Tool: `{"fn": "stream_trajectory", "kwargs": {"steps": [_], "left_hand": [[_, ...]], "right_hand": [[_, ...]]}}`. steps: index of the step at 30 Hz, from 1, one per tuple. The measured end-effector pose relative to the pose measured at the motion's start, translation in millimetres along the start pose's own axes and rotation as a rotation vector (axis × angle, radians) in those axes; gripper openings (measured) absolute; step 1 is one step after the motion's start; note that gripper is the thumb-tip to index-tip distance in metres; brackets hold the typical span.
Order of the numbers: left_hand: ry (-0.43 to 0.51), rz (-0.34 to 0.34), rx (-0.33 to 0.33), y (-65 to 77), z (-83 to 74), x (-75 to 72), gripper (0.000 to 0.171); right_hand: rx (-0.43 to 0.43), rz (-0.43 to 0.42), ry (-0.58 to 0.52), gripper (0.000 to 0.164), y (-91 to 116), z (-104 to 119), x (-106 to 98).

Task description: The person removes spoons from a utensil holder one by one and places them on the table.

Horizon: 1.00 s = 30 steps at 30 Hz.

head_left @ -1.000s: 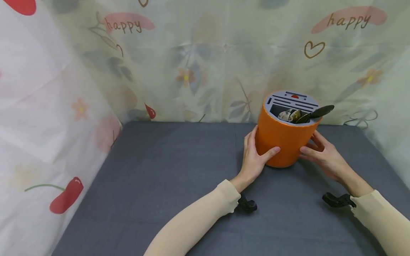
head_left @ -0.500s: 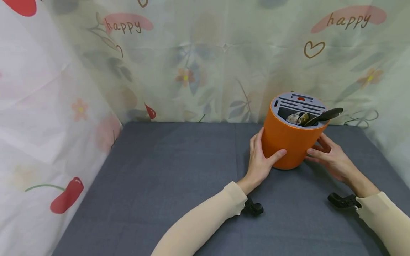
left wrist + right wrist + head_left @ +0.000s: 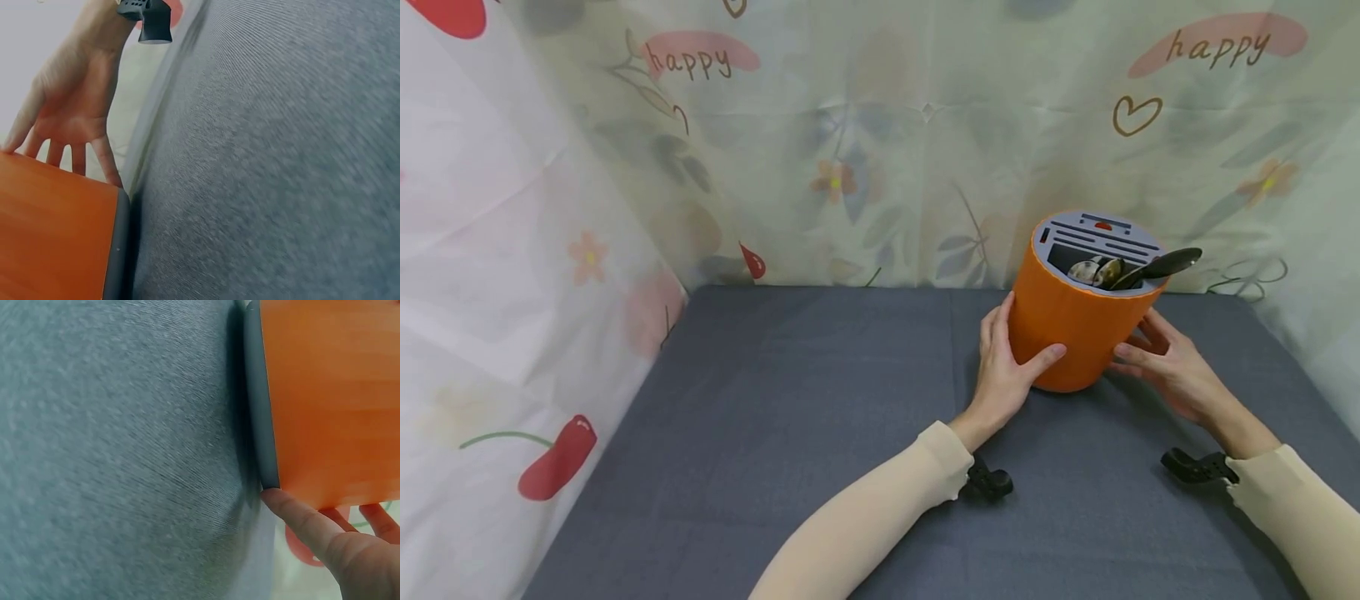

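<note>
An orange knife block [image 3: 1067, 337] with a grey slotted top [image 3: 1101, 236] stands at the right of the head view. Several utensils, among them a dark spoon-like one [image 3: 1176, 262], lie in its larger opening; their lower parts are hidden. My left hand [image 3: 1003, 367] holds the block's left side, thumb across the front and fingers round toward the back. On the right side, my right hand [image 3: 1172, 367] grips it low, some fingers hidden behind. In the right wrist view a fingertip [image 3: 273, 497] touches the dark base edge [image 3: 262, 406], close over the cloth.
A dark grey cloth [image 3: 812, 433] covers the table. Behind it hangs a floral printed curtain [image 3: 887, 167], and a white one [image 3: 497, 275] at left. Thin cord-like loops [image 3: 1251, 275] show at the back right edge. Black wrist straps [image 3: 988, 481] sit at both cuffs.
The knife block has moved a little to the right with both hands on it, then slightly back and away over the last half second. Both hands keep their hold.
</note>
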<state>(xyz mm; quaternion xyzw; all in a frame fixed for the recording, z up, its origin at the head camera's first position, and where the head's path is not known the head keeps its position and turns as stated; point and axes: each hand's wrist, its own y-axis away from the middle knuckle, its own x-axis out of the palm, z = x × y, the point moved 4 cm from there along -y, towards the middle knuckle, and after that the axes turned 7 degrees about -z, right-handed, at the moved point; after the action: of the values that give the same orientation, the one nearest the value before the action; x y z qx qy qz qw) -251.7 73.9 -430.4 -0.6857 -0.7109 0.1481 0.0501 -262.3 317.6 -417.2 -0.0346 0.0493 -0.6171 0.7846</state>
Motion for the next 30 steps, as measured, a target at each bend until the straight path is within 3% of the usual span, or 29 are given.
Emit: {"fn": "stream_trajectory", "kwargs": {"steps": [11, 30], "left_hand": [[-0.022, 0.013, -0.009, -1.2, 7.3, -10.2, 0.093], [-0.053, 0.05, -0.019, -2.6, 11.0, -11.0, 0.092]], "right_hand": [[0.04, -0.02, 0.05, 0.077, -2.5, -5.2, 11.4], [0.075, -0.054, 0.056, 0.078, 0.6, -8.0, 15.9]]}}
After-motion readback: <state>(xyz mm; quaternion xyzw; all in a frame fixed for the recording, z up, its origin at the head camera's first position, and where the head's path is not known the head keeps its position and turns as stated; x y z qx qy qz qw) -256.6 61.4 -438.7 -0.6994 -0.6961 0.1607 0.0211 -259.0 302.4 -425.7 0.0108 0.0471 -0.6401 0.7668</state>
